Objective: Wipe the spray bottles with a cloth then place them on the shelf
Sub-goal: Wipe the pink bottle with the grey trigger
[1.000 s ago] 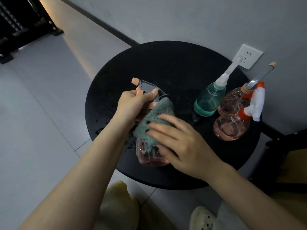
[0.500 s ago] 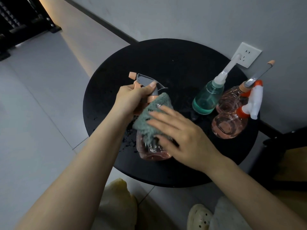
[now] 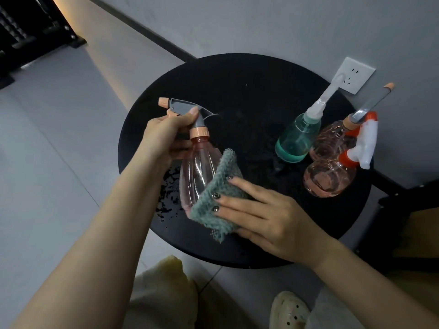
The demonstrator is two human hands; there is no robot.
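1. The round black table [image 3: 237, 91] fills the middle of the view, set against a grey wall with a white socket [image 3: 356, 74]; water droplets [image 3: 169, 186] sit on its left part.
2. The left hand [image 3: 166, 131] holds the pink spray bottle [image 3: 197, 172] up over the table, fingers curled round the neck under the grey trigger head and the thumb lying on top of it. The bottle hangs tilted, its base toward the person.
3. The right hand [image 3: 259, 210] presses a grey-green cloth [image 3: 216, 198] against the lower right side of that bottle. Its fingers lie fairly straight on the cloth, while the thumb is hidden, so how firmly the cloth is gripped is unclear.
4. Three more bottles stand close together at the table's right edge: a teal bottle [image 3: 297, 141], a pink bottle with a grey nozzle [image 3: 332, 141] and a pink bottle with a white and red trigger [image 3: 330, 176].
5. Step in hand, as I judge it: wiping the first bottle, with its upper body and left side still uncovered by the cloth.
6. The next move likely calls for turning the bottle in the left hand so that the cloth reaches the rest. No shelf is in view.
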